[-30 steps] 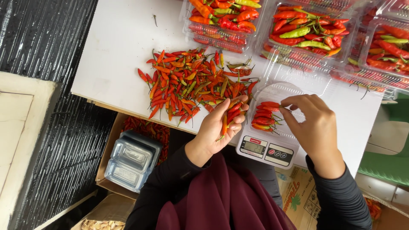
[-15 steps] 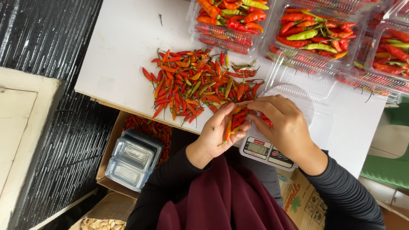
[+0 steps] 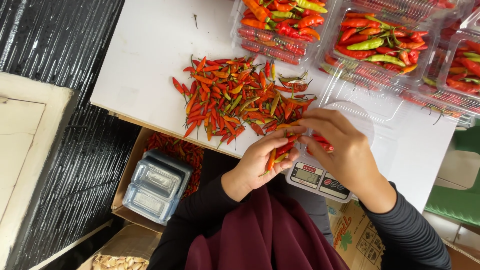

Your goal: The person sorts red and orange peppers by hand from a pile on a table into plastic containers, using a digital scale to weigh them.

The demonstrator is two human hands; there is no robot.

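Observation:
My left hand (image 3: 257,160) cups a small bunch of red and orange chillies (image 3: 281,149) at the table's near edge. My right hand (image 3: 336,145) reaches across to that bunch, its fingertips pinching chillies next to my left fingers. Both hands hover over a small white digital scale (image 3: 320,180) that carries a clear plastic tray (image 3: 357,112); my right hand hides most of what lies on it. A loose pile of red, orange and green chillies (image 3: 235,95) lies on the white table (image 3: 150,55) just beyond my left hand.
Several clear plastic trays of chillies (image 3: 382,42) line the table's far edge. Below the table, a cardboard box (image 3: 125,182) holds more chillies and a stack of empty clear trays (image 3: 157,185). A printed carton (image 3: 352,235) stands under the scale side.
My right hand has left the chillies on the scale tray and moved left to meet my left hand, which holds its bunch in much the same place.

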